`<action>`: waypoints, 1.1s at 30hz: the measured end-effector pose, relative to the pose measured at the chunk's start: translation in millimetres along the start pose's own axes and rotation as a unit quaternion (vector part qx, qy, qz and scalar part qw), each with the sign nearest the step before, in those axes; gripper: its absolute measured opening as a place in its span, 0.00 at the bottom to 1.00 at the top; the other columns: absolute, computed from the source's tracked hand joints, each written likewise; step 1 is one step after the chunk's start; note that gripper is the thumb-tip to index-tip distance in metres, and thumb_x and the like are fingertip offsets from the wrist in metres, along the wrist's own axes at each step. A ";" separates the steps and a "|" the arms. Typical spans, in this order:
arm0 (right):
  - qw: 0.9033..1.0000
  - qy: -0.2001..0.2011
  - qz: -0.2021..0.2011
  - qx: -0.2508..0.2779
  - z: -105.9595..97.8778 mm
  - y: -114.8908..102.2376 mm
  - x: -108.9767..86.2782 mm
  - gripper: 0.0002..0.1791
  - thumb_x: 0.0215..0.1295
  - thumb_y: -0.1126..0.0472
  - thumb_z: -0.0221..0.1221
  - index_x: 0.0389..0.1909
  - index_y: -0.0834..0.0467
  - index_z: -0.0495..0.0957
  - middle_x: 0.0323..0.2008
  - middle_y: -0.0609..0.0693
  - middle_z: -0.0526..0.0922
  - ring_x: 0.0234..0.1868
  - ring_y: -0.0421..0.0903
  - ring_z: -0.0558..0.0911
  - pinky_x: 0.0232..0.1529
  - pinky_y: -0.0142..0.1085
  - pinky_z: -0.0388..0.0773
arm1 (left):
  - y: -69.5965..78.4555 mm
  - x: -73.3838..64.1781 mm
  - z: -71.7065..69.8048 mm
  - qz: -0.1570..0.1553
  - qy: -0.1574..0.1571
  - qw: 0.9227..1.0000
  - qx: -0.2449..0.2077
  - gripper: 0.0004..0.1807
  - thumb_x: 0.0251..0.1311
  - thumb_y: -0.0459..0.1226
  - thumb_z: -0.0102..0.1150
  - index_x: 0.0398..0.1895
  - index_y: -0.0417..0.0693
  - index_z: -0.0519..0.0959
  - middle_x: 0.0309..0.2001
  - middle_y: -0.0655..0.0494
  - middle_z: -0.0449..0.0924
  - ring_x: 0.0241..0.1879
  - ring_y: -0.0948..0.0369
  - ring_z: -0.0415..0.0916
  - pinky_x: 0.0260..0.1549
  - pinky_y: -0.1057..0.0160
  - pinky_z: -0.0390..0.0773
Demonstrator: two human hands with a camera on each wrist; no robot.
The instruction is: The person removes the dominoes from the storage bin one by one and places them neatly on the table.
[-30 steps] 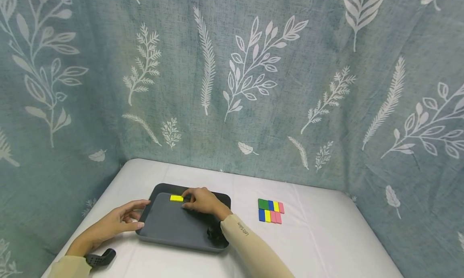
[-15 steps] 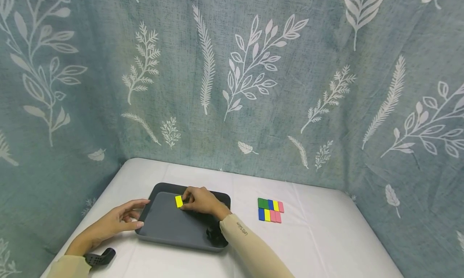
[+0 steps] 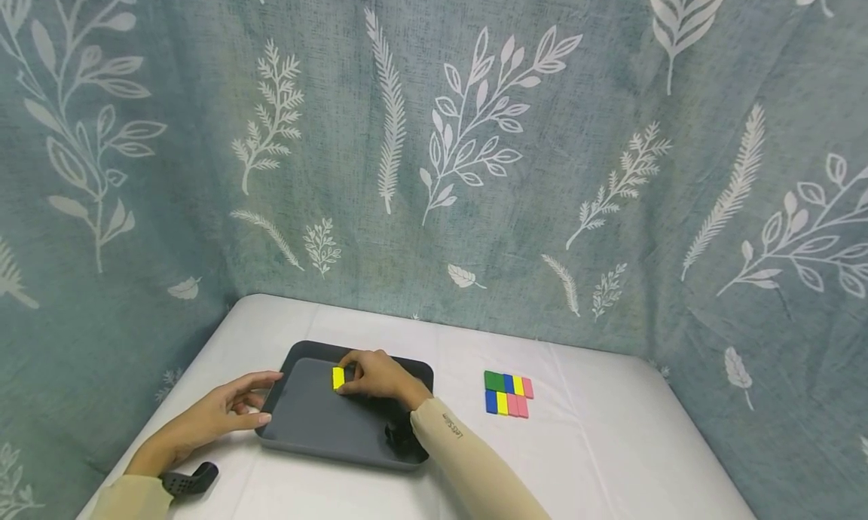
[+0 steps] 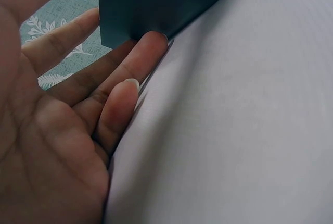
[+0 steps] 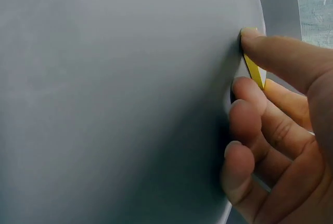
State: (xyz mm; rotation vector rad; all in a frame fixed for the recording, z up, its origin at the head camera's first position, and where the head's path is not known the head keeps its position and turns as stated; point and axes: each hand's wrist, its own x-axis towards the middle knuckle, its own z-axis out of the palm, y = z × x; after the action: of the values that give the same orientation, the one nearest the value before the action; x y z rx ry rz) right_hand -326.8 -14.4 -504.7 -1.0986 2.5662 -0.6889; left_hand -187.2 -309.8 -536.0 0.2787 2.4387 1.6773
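In the head view a small yellow rectangular block (image 3: 338, 378) is inside the dark grey tray (image 3: 319, 422), close to its far side. My right hand (image 3: 380, 375) reaches over the tray and pinches this block between thumb and fingers. The right wrist view shows the thumb on one end of the yellow block (image 5: 253, 67), with the other fingertips curled low by the tray floor. My left hand (image 3: 220, 408) stays at the tray's left side, fingers spread and relaxed, with index fingertip and thumb at the rim. In the left wrist view its fingertips lie against the tray's outer wall (image 4: 156, 5).
Right of the tray, several flat blocks form two rows on the white table (image 3: 597, 429): a green block (image 3: 494, 381), blue, yellow and pink ones. A leaf-patterned curtain (image 3: 434, 151) surrounds the table. Each wrist bears a black camera (image 3: 190, 481).
The yellow block, earlier lying crosswise, has turned lengthwise and shifted slightly right in my right hand's pinch. My left hand has stayed at the tray's edge.
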 end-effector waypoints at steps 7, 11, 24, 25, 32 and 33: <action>1.000 0.007 0.001 -0.008 0.8 2.9 -2.6 0.27 0.64 0.50 0.72 0.60 0.57 0.81 0.23 0.38 0.81 0.20 0.36 0.78 0.23 0.29 0.74 | 0.0 0.5 0.8 -0.003 0.001 1.000 0.000 0.40 0.64 0.44 0.70 0.77 0.51 0.64 0.71 0.43 0.68 0.57 0.52 0.72 0.47 0.60 0.74; 1.000 0.011 0.000 -0.010 -3.9 1.7 -6.4 0.27 0.64 0.49 0.72 0.60 0.58 0.80 0.23 0.38 0.81 0.20 0.36 0.79 0.23 0.29 0.74 | 0.1 1.4 1.3 -0.003 -0.001 1.000 -0.004 0.41 0.64 0.44 0.70 0.78 0.50 0.63 0.71 0.42 0.67 0.57 0.51 0.71 0.47 0.60 0.75; 0.999 0.042 -0.015 -0.019 -33.4 6.4 -30.5 0.27 0.65 0.48 0.70 0.61 0.56 0.79 0.26 0.37 0.81 0.23 0.35 0.78 0.30 0.29 0.75 | -2.0 -0.5 -0.1 0.021 -0.007 1.000 0.005 0.39 0.67 0.43 0.67 0.78 0.50 0.62 0.72 0.39 0.66 0.58 0.53 0.71 0.50 0.62 0.75; 0.999 0.043 -0.015 -0.018 -35.7 8.2 -32.9 0.28 0.65 0.48 0.70 0.61 0.56 0.79 0.26 0.37 0.81 0.23 0.35 0.78 0.30 0.29 0.75 | -2.0 -0.2 -0.2 0.016 -0.006 1.000 0.005 0.39 0.67 0.43 0.68 0.78 0.51 0.63 0.72 0.40 0.66 0.58 0.53 0.71 0.50 0.62 0.74; 0.998 0.062 -0.017 -0.013 -50.8 21.9 -55.9 0.28 0.65 0.48 0.71 0.61 0.55 0.79 0.26 0.39 0.81 0.22 0.37 0.78 0.30 0.31 0.76 | -3.3 -0.7 0.3 0.026 -0.007 1.000 0.015 0.37 0.68 0.42 0.67 0.78 0.52 0.64 0.72 0.40 0.67 0.59 0.51 0.71 0.50 0.63 0.75; 0.998 0.064 -0.016 -0.014 -52.0 24.4 -59.7 0.28 0.65 0.48 0.71 0.62 0.55 0.79 0.25 0.39 0.81 0.22 0.37 0.78 0.31 0.31 0.76 | -3.0 -0.9 0.5 0.024 -0.007 1.000 0.014 0.37 0.68 0.42 0.67 0.78 0.52 0.64 0.72 0.40 0.67 0.59 0.51 0.71 0.50 0.63 0.75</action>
State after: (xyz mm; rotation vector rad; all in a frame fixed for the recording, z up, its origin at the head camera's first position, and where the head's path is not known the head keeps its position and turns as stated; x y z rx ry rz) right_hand -322.7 60.6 -469.8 -1.1411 2.6795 -0.7559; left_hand -186.4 -310.6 -539.0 0.3558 2.4656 1.6558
